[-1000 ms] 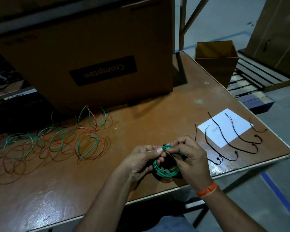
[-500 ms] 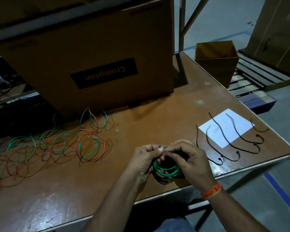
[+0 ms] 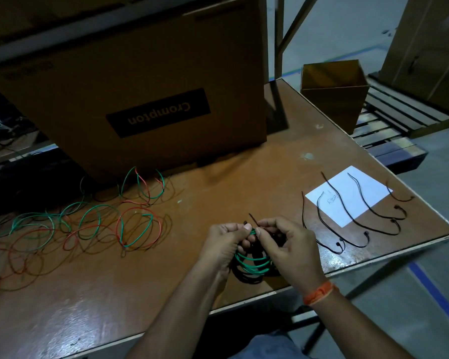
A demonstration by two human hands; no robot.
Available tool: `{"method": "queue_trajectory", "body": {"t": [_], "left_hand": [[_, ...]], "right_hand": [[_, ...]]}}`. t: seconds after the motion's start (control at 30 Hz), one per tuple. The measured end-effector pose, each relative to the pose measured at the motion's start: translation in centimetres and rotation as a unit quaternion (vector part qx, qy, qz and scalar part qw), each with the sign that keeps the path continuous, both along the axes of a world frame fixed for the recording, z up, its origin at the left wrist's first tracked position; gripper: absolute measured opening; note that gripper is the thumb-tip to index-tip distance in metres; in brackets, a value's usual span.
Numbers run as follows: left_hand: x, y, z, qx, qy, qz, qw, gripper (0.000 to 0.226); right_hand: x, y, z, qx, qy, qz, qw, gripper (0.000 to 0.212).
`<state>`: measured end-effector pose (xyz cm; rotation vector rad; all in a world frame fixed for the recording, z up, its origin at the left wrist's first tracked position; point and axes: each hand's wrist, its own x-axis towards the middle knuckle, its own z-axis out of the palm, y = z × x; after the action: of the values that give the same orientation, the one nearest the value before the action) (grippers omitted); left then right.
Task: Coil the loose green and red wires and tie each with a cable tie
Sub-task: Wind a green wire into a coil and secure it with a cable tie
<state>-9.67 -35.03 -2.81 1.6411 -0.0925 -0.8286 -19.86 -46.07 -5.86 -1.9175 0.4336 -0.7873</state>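
Comparing with a second ago, we now see a black tie tail poking up between our hands, so cinching has begun. Left hand pinches the green coil above the worktop; right hand pinches the tie.

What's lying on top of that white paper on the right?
Black cable ties lie across the white paper, their ends running off onto the table. A handwritten mark shows on the paper; it is too small to read, and the ties cover thin strips.
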Motion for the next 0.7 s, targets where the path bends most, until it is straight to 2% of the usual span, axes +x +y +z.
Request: {"method": "queue_trajectory", "body": {"t": [0.53,0.7], "left_hand": [[0.9,0.0,0.0,-0.006,0.046,-0.007,0.999,0.028],[1.1,-0.2,0.1,0.003,0.061,-0.013,0.998,0.025]], "right_hand": [[-0.2,0.0,-0.2,-0.1,-0.05,-0.051,0.992,0.017],[-0.3,0.0,-0.2,-0.13,-0.036,-0.041,0.99,0.016]]}}
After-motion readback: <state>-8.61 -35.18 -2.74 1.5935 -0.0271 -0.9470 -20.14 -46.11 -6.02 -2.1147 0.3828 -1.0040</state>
